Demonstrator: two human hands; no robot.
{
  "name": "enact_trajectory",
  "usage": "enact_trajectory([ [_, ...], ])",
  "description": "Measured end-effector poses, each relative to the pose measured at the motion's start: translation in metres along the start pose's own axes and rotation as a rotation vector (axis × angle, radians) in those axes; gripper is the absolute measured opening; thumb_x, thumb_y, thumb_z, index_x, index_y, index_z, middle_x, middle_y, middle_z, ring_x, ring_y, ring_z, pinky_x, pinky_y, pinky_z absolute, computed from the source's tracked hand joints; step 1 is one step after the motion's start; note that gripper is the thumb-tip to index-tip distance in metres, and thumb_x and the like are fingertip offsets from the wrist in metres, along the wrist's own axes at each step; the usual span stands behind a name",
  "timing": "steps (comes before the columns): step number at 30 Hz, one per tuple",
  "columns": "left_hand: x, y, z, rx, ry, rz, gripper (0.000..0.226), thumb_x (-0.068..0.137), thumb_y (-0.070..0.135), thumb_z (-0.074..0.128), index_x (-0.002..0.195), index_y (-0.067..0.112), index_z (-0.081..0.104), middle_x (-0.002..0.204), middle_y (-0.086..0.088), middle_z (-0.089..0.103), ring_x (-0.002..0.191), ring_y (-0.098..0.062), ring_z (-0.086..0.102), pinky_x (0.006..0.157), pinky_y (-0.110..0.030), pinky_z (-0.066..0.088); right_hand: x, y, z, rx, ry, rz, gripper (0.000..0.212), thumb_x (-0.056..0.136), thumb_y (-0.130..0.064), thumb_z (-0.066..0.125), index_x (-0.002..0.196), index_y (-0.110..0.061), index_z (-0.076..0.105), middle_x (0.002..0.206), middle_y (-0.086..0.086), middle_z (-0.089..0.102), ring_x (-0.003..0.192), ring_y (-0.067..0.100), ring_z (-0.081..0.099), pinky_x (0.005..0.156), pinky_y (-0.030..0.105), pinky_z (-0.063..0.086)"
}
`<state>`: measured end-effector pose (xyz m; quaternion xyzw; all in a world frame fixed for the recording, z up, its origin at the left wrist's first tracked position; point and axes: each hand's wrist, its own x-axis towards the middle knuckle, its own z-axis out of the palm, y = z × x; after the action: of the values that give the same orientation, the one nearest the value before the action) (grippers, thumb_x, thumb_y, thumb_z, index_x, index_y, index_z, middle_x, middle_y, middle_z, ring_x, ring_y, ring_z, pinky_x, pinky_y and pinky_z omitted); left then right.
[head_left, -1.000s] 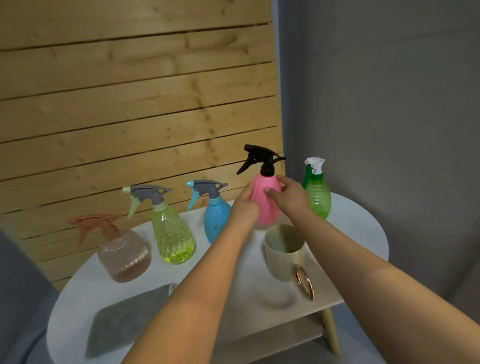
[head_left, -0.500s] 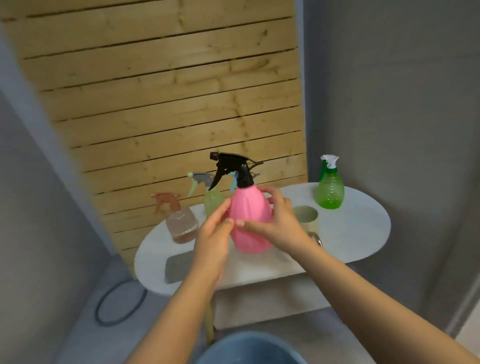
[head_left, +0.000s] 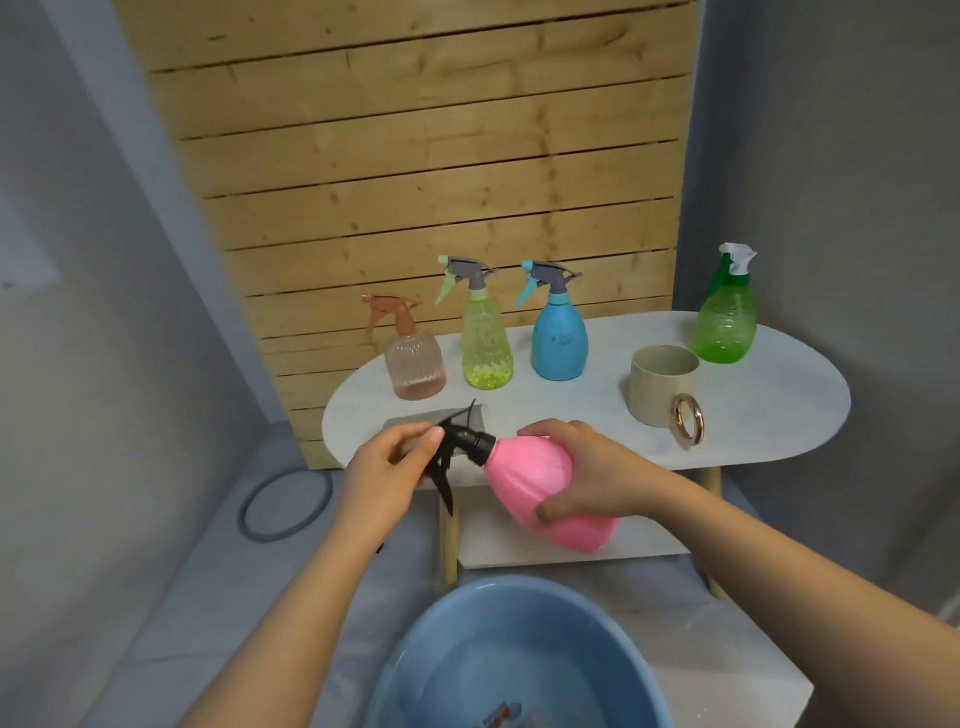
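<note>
A pink spray bottle (head_left: 530, 483) with a black trigger head (head_left: 460, 447) lies tipped on its side in the air, in front of the white oval table (head_left: 769, 415). My right hand (head_left: 587, 478) grips the pink body from the right. My left hand (head_left: 389, 467) pinches the black trigger head, whose nozzle points left. A blue basin (head_left: 519, 654) with water sits on the floor right below my hands.
On the table stand a peach spray bottle (head_left: 413, 358), a yellow-green one (head_left: 485, 343), a blue one (head_left: 558, 338) and a green one (head_left: 727, 322), plus a beige mug (head_left: 660, 384) and a grey cloth (head_left: 415, 418). A grey ring (head_left: 285, 504) lies on the floor.
The pink bottle came off the table, moved toward me and tipped from upright onto its side. My left hand shifted from the body to the black trigger head. The view drew back.
</note>
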<state>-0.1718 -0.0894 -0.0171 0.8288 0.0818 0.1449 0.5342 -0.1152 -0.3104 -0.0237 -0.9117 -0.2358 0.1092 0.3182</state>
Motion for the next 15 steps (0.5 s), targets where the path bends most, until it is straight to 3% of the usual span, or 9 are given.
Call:
enact_trajectory([
  [4, 0.003, -0.007, 0.0, -0.022, -0.016, -0.112, 0.028, 0.088, 0.029, 0.065, 0.114, 0.019, 0.06, 0.071, -0.004, 0.069, 0.049, -0.01, 0.064, 0.05, -0.019, 0.053, 0.002, 0.005, 0.004, -0.19, 0.071, -0.066, 0.087, 0.056, -0.046, 0.078, 0.133, -0.042, 0.036, 0.112, -0.007, 0.04, 0.108, 0.018, 0.04, 0.09, 0.031, 0.037],
  [7, 0.002, -0.003, 0.009, -0.122, -0.006, -0.214, 0.018, 0.095, 0.024, 0.054, 0.112, 0.02, 0.058, 0.053, -0.005, 0.065, 0.036, -0.01, 0.052, 0.039, -0.016, 0.043, 0.007, 0.008, 0.007, -0.469, 0.226, -0.174, 0.088, 0.057, -0.051, 0.075, 0.134, -0.04, 0.034, 0.122, -0.004, 0.041, 0.112, 0.021, 0.037, 0.093, 0.033, 0.03],
  [9, 0.001, 0.003, 0.011, -0.221, -0.066, -0.254, 0.021, 0.099, 0.02, 0.042, 0.112, 0.023, 0.059, 0.054, -0.007, 0.065, 0.041, -0.012, 0.056, 0.043, -0.018, 0.045, 0.009, 0.01, 0.005, -0.495, 0.229, -0.173, 0.089, 0.058, -0.052, 0.074, 0.136, -0.041, 0.032, 0.126, -0.004, 0.041, 0.113, 0.021, 0.037, 0.094, 0.033, 0.031],
  [11, 0.001, 0.004, 0.003, -0.301, -0.218, -0.228, 0.032, 0.099, 0.013, 0.034, 0.117, 0.025, 0.058, 0.071, -0.009, 0.071, 0.059, -0.014, 0.065, 0.059, -0.023, 0.05, 0.008, 0.013, 0.0, -0.389, 0.168, -0.118, 0.09, 0.058, -0.051, 0.075, 0.136, -0.042, 0.032, 0.127, -0.003, 0.043, 0.113, 0.022, 0.039, 0.095, 0.035, 0.035],
  [13, 0.0, -0.001, -0.008, -0.314, -0.395, -0.176, 0.034, 0.098, 0.009, 0.037, 0.122, 0.026, 0.056, 0.092, -0.009, 0.073, 0.08, -0.013, 0.068, 0.072, -0.024, 0.05, 0.007, 0.018, -0.007, -0.288, 0.089, -0.081, 0.09, 0.058, -0.047, 0.077, 0.136, -0.042, 0.033, 0.126, -0.002, 0.044, 0.114, 0.022, 0.04, 0.095, 0.036, 0.038],
  [15, -0.003, -0.008, -0.012, -0.207, -0.456, -0.091, 0.033, 0.094, 0.01, 0.052, 0.121, 0.028, 0.057, 0.096, -0.004, 0.072, 0.087, -0.008, 0.066, 0.076, -0.021, 0.049, 0.005, 0.022, -0.012, -0.251, 0.019, -0.078, 0.09, 0.059, -0.043, 0.078, 0.137, -0.043, 0.032, 0.126, -0.004, 0.044, 0.116, 0.02, 0.04, 0.097, 0.037, 0.039],
])
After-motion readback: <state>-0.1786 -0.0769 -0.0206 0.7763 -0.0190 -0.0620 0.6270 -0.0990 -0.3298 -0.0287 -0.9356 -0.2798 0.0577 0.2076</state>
